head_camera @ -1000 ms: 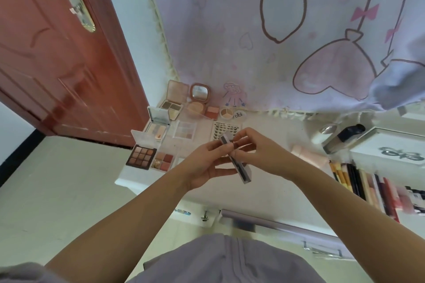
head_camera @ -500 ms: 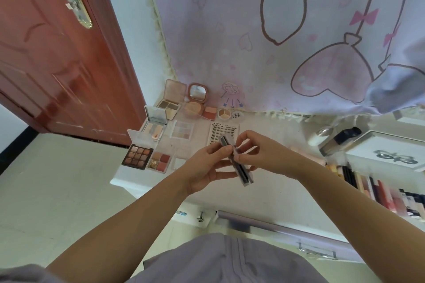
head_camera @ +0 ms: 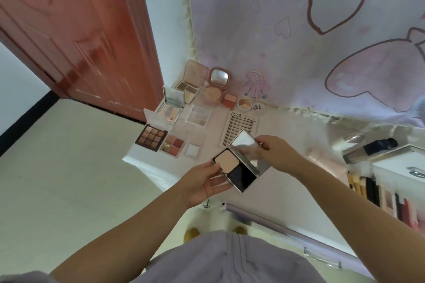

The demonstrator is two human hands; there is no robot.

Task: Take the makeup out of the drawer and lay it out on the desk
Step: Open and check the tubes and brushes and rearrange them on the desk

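left hand [head_camera: 202, 182] cradles compact [head_camera: 234, 167] base from below | right hand [head_camera: 274, 153] fingers pinch mirrored lid, propping it open for display | compact above worktop [head_camera: 296, 135] front, beside laid-out palettes [head_camera: 171, 126]

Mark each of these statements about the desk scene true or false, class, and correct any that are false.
1. The compact in the person's hands is open. True.
2. The left hand holds the lid of the compact. False: the left hand holds the base with the powder, and the right hand pinches the mirrored lid.
3. The nine-pan eyeshadow palette lies near the left edge of the desk. True.
4. The sheet of false lashes lies in the drawer. False: it lies on the desk, just beyond the compact.
5. The round pink mirror compact at the back of the desk is closed. False: it stands open with its mirror showing.
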